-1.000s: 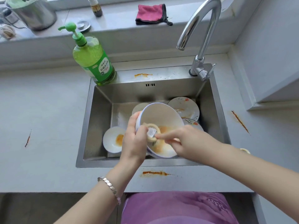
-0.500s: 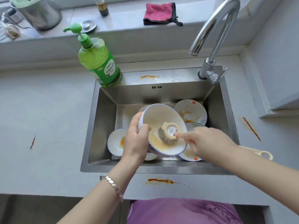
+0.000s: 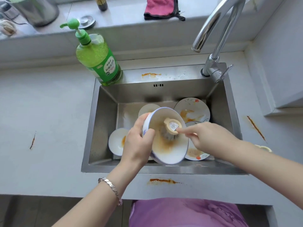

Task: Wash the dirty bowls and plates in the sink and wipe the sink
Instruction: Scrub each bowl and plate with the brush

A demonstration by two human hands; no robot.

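Over the steel sink (image 3: pixel 105 128), my left hand (image 3: pixel 137 143) grips the rim of a white bowl (image 3: pixel 170 153) smeared with orange sauce, tilted toward me. My right hand (image 3: pixel 211 138) holds a beige-handled scrubbing brush (image 3: pixel 172 126) whose head presses inside the bowl. Below lie a small white bowl (image 3: pixel 116 141) with an orange stain at the left, a stained patterned plate (image 3: pixel 191 110) at the back right, another plate (image 3: pixel 196 155) under my right wrist, and a bowl (image 3: pixel 147 108) partly hidden behind.
A green dish-soap pump bottle (image 3: pixel 96 58) stands on the sink's back-left corner. The chrome tap (image 3: pixel 213 30) arches over the back right. A pink cloth (image 3: pixel 160 7), metal pot (image 3: pixel 34 10) and drain stopper (image 3: pixel 86 21) sit on the ledge. Orange streaks (image 3: pixel 162 181) mark the counter.
The brush has moved from the bowl's left rim to its middle and upper right, smearing the sauce around. My left hand keeps the bowl tilted in about the same place.
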